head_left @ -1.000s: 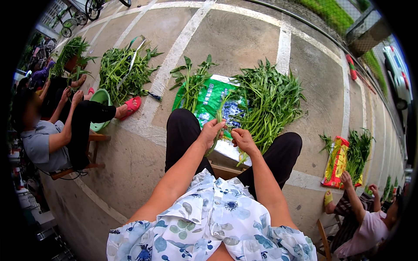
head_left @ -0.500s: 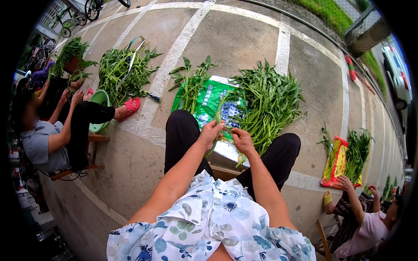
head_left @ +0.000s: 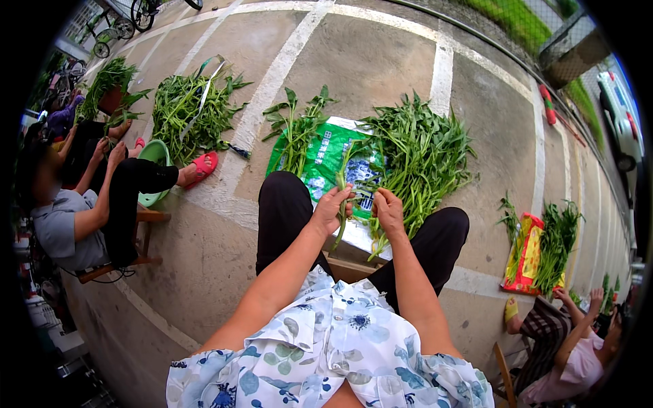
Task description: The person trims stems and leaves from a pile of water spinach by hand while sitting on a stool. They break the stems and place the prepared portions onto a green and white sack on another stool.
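Note:
My left hand [head_left: 330,209] is closed round a few green stalks of water spinach [head_left: 341,178], which stick out above and below the fist. To its right, my right hand [head_left: 388,212] is pinched shut. Whatever lies between its fingertips is too small to make out. Both hands are above a green and white plastic sack [head_left: 324,158] spread on the ground before my knees. A large pile of water spinach [head_left: 425,160] lies on the sack's right side, its stems toward me. On the left side rests a smaller bunch [head_left: 296,139].
At left, a seated person [head_left: 71,228] handles greens beside a green basin [head_left: 156,170] and a heap of greens [head_left: 194,112]. At right, another seated person [head_left: 568,360] is near a red and yellow sack [head_left: 524,255] with greens. A white car [head_left: 620,122] stands beyond the fence.
My right hand has moved slightly right and up, away from my left hand, which stays in place with the stalks. The person at right has raised a hand.

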A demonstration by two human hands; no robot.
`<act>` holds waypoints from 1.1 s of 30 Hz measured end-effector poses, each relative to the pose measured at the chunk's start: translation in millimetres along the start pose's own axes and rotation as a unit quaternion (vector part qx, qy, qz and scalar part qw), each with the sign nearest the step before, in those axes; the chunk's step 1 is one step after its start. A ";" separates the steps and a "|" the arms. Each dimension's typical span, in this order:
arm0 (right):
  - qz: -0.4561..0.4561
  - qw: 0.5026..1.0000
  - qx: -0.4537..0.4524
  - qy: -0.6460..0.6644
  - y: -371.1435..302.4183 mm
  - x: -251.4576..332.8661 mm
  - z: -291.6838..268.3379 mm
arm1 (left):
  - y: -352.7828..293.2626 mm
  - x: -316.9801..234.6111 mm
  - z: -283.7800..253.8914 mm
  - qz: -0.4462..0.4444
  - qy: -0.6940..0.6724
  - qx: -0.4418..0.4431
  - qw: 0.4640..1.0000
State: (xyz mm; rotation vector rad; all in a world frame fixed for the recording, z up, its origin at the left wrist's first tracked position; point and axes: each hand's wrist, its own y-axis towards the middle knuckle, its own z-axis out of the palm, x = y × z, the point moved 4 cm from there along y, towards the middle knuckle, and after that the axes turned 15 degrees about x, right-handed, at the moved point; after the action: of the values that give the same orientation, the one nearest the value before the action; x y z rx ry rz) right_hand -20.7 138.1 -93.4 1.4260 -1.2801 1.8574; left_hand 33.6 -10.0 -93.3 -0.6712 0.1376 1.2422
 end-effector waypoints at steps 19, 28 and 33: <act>0.027 0.987 0.116 0.106 -7.7 5.2 17.5 | -3.8 10.5 -8.5 -0.017 0.026 -0.024 0.999; -0.031 0.984 0.111 -0.135 -8.2 2.5 14.2 | -3.3 12.5 -3.0 -0.004 0.081 -0.034 0.996; -0.146 0.944 -0.009 -0.296 -11.5 18.7 17.2 | -6.9 10.7 -8.3 0.018 0.092 -0.052 0.994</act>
State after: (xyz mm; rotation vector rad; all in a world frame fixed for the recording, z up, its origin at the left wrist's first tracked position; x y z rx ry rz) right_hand -9.7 125.2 -71.3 2.1300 -1.2366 1.2580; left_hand 45.6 -6.7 -102.1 -0.8764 0.2400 1.2266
